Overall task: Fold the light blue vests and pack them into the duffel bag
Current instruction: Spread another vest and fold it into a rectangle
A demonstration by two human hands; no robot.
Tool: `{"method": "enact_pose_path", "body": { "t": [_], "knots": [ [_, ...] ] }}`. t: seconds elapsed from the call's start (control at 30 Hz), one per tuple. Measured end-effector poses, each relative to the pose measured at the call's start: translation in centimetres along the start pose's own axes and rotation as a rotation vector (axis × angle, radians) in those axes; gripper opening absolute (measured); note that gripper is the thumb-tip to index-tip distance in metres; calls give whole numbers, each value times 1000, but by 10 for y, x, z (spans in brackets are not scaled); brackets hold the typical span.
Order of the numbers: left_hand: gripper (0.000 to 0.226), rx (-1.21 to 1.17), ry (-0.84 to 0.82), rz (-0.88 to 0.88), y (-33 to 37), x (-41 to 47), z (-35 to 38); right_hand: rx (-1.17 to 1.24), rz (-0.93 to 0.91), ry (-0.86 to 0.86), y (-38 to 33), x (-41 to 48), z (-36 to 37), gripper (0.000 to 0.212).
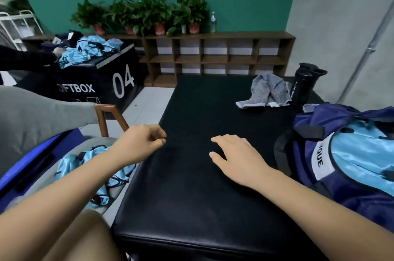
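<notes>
Both hands are free. My left hand (140, 143) hangs over the left edge of the bench (202, 207), fingers loosely curled towards the thumb with nothing between them. My right hand (232, 158) is spread, palm down, low over the middle of the bench; I cannot tell whether it touches the padding.

I judge the step in hand to be fetching the next light blue vest (72, 164). It lies crumpled on a seat just off the bench's left edge, under my left forearm. To do this well, I would swing the left hand back and down and take the fabric itself rather than the black trim. Then I would lift it clear of the seat and spread it flat in the middle of the bench, where the right hand can pin one side while I square it up.

The vest is a heap. Its longer run lies roughly alongside the bench's left edge, and I cannot tell which end is the neck.

The duffel bag (298, 154) sits at the right edge, with its long axis along that edge and its mouth open upward. Light blue fabric (362, 154) already shows inside. More vests (85, 51) wait on the soft box (85, 81), well beyond the far left corner.
</notes>
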State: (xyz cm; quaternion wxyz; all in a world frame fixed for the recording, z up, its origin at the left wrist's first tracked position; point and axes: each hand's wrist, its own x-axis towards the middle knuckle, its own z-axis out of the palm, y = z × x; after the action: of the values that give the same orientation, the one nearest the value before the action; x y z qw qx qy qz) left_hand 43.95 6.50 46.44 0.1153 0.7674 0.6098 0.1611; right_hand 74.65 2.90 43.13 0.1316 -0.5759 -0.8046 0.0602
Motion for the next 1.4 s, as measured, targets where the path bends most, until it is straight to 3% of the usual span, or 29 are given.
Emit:
{"method": "enact_pose_path", "body": {
  "t": [0.33,0.5,0.7,0.9,1.03,1.2,1.4],
  "knots": [
    [18,62,-26,-219,-136,-21,5,61,-55,-106,-55,27,73,52],
    [41,159,-58,-393,-199,-18,25,48,-64,-56,-58,27,99,52],
    [49,344,-6,-590,-261,-25,45,21,-60,-14,-57,22,107,54],
    [21,312,-23,-615,-263,-32,50,3,-51,-12,-58,21,107,55],
    [47,296,62,-606,-256,-28,42,3,-48,-5,-58,22,109,55],
    [24,196,199,-585,-239,-19,3,-2,-48,-2,-58,21,109,55],
    [12,105,385,-535,-210,-8,-55,-8,-57,6,-59,21,107,55]
  ]
}}
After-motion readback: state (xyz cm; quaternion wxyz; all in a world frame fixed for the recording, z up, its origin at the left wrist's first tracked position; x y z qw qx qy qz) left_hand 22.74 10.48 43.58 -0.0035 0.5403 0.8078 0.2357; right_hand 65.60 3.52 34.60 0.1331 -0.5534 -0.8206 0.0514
